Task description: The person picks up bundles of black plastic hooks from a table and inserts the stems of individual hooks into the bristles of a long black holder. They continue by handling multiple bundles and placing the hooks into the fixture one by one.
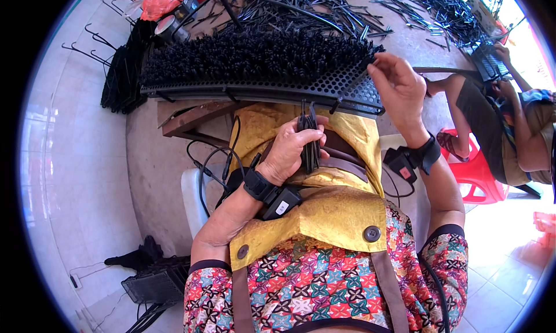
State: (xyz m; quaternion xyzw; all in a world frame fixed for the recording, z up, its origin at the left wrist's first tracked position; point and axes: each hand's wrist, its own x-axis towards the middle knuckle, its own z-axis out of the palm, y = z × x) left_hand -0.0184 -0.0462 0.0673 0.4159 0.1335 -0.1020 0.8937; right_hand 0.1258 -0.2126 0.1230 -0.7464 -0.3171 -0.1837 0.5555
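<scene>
We saw white floor tiles point(492, 284) beside the red stool point(474, 174). Beyond that stool, we noticed bright light point(530, 29).

Bundled black strips point(311, 150), partly filled perforated tray point(324, 91)

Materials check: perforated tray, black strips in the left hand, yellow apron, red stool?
Perforated tray: likely plastic, possibly painted metal; black, low sheen, regular holes.
Black strips in left hand: plastic or coated metal, can't tell; thin, dark, faint highlights.
Yellow apron: fabric, perhaps coated; soft folds, creases.
Red stool: probably moulded plastic; smooth, uniform colour, cut-out openings.
</scene>
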